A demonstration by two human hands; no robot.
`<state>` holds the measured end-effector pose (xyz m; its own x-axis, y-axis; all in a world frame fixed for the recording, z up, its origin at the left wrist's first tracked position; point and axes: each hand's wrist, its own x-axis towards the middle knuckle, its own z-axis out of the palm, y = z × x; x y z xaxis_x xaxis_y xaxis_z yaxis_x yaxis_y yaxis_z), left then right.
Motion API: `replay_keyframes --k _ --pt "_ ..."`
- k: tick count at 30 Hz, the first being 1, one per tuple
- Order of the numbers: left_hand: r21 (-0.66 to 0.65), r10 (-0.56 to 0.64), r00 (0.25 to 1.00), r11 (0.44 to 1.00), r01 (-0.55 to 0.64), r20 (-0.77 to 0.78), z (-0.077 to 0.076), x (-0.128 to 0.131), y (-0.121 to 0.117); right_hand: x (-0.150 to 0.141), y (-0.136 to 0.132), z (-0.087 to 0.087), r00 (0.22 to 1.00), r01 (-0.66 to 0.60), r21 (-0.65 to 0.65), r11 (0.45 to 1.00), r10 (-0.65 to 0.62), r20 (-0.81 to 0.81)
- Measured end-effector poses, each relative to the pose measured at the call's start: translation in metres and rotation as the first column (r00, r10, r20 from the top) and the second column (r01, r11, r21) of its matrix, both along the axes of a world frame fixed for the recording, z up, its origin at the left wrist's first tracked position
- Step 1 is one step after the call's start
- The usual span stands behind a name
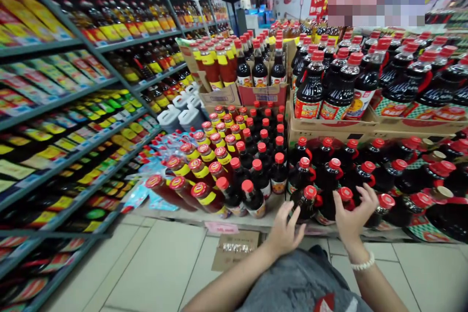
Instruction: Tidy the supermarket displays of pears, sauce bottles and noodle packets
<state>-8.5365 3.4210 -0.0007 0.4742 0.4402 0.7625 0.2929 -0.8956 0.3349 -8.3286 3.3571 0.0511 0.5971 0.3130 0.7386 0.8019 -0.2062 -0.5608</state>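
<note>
My left hand (287, 230) is held out low at the front edge of the display, its fingers apart and nothing in them. Right by its fingertips stands a dark sauce bottle (304, 204) with a red cap. My right hand (354, 212), a pale band round its wrist, is raised with thumb and fingers spread around an empty gap. Behind that gap is another red-capped dark bottle (344, 196); whether the hand touches it I cannot tell. Rows of similar bottles (365, 170) with red caps stand further back.
Red sauce bottles with yellow labels (204, 195) stand to the left of the dark ones. Open cartons (380, 124) hold more dark bottles on a higher tier. Stocked shelves (84, 83) line the left side. A flattened cardboard piece (237, 246) lies on the tiled floor (161, 263).
</note>
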Motion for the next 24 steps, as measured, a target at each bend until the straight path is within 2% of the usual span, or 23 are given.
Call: replay_keyframes --k 2,3,5,6,8,11,14,17,19,24 --pt "0.193 0.066 0.996 0.978 -0.078 0.068 0.009 -0.037 0.009 -0.007 -0.008 0.007 0.986 -0.024 0.035 0.999 0.018 0.164" --pt "0.219 0.159 0.981 0.959 -0.180 0.108 0.016 -0.053 0.016 -0.012 -0.009 0.010 0.971 -0.066 0.021 0.998 0.060 0.230" --pt "0.127 0.378 0.915 0.910 -0.396 0.142 0.035 -0.077 0.036 -0.024 -0.005 0.014 0.937 -0.184 -0.056 0.981 0.193 0.290" --pt "0.067 0.450 0.882 0.885 -0.461 0.139 0.046 -0.083 0.046 -0.031 0.000 0.015 0.922 -0.240 -0.101 0.966 0.259 0.288" --pt "0.020 0.511 0.854 0.857 -0.515 0.101 0.068 -0.087 0.064 -0.044 0.015 0.015 0.895 -0.337 -0.181 0.924 0.374 0.242" --pt "0.067 0.530 0.848 0.847 -0.528 -0.016 0.093 -0.078 0.079 -0.060 0.036 0.011 0.880 -0.408 -0.282 0.868 0.456 0.131" --pt "0.085 0.494 0.863 0.869 -0.487 -0.103 0.104 -0.070 0.083 -0.068 0.045 0.004 0.904 -0.390 -0.318 0.864 0.424 0.044" --pt "0.090 0.406 0.908 0.913 -0.398 -0.105 0.105 -0.069 0.086 -0.069 0.045 -0.002 0.918 -0.371 -0.307 0.876 0.396 0.022" --pt "0.094 0.350 0.930 0.936 -0.340 -0.110 0.103 -0.073 0.090 -0.067 0.042 -0.001 0.910 -0.392 -0.313 0.865 0.415 0.006" --pt "0.167 0.253 0.954 0.960 -0.226 -0.161 0.106 -0.082 0.104 -0.049 0.013 0.021 0.853 -0.492 -0.335 0.804 0.522 -0.001"
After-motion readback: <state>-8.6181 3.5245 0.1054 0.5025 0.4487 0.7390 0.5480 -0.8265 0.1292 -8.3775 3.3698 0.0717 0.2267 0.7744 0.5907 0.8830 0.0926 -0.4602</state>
